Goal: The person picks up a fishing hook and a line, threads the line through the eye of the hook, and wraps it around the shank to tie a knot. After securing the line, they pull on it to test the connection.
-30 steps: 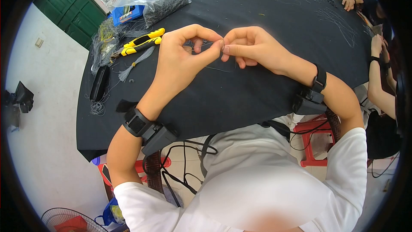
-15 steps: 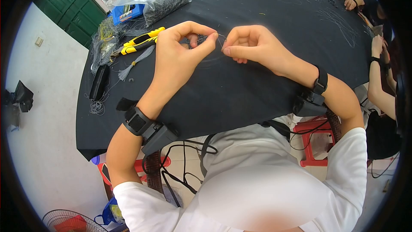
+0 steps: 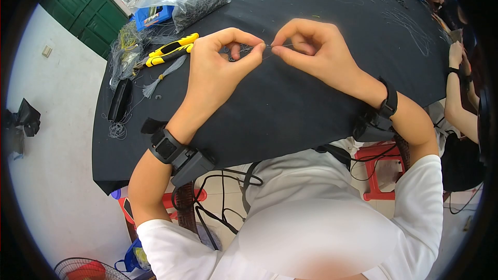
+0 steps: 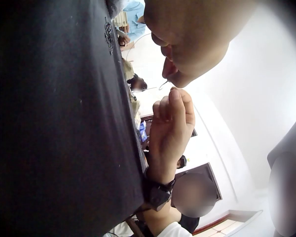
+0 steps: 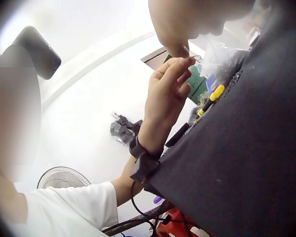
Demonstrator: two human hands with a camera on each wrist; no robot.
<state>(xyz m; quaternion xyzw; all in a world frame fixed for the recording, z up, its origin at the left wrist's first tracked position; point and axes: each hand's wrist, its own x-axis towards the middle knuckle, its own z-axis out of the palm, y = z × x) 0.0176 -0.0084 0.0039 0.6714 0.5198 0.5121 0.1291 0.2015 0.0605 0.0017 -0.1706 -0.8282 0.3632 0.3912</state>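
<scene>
In the head view the left hand [image 3: 220, 62] pinches a small thin piece between thumb and index fingertips. The left wrist view shows it as a fine curved hook [image 4: 163, 85] at the fingertips of the left hand [image 4: 192, 39]. Close on its right, the right hand [image 3: 324, 52] has thumb and index finger together on a thin clear line, which spans the small gap between the hands. Its other fingers are curled. Both hands are raised above the black-covered table [image 3: 270, 119]. More thin line lies behind the left fingers, partly hidden.
Left on the table are yellow-black pliers [image 3: 171, 51], a tied bundle of line [image 3: 162, 78], a black case [image 3: 121, 100] and tangled line [image 3: 124, 52]. Behind them sit a blue box [image 3: 154, 17] and a clear bag of dark pieces [image 3: 194, 13]. Another person's arm [image 3: 456, 88] is at right.
The hands drew apart, then came nearer again. The right hand has turned and risen slightly, its index finger and thumb more extended. The left hand has shifted a little.
</scene>
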